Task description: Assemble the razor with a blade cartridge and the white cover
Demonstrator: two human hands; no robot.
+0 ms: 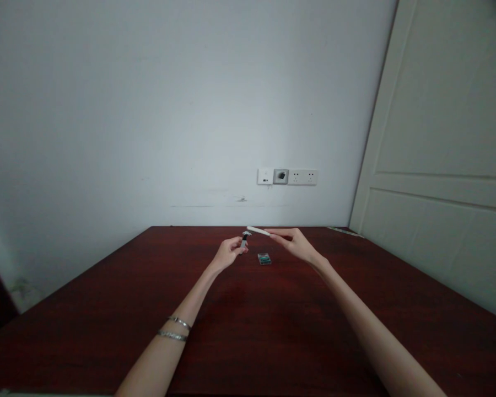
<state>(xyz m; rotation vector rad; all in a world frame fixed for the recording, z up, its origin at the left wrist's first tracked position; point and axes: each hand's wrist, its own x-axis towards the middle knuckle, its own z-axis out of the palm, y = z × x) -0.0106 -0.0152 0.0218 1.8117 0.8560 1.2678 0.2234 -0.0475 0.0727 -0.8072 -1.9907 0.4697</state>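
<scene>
My left hand [228, 252] is closed around the handle of what looks like a small razor [243, 242], upright, with a grey handle, a black neck and a pale head on top. My right hand [294, 242] pinches one end of a slim white stick-like thing [258, 230], whose exact kind I cannot make out. Its far end points left and sits just above the razor's head; whether they touch, I cannot tell. Below and between both hands, a small clear case [264, 259] with something teal inside lies on the table.
The dark red-brown wooden table [248, 331] reaches back to a white wall [190, 110]. Sockets and switch plates [301, 177] are set low in that wall. A pale panelled door or cabinet [446, 138] stands along the right side. A thin pale strip [345, 232] lies near the far right corner.
</scene>
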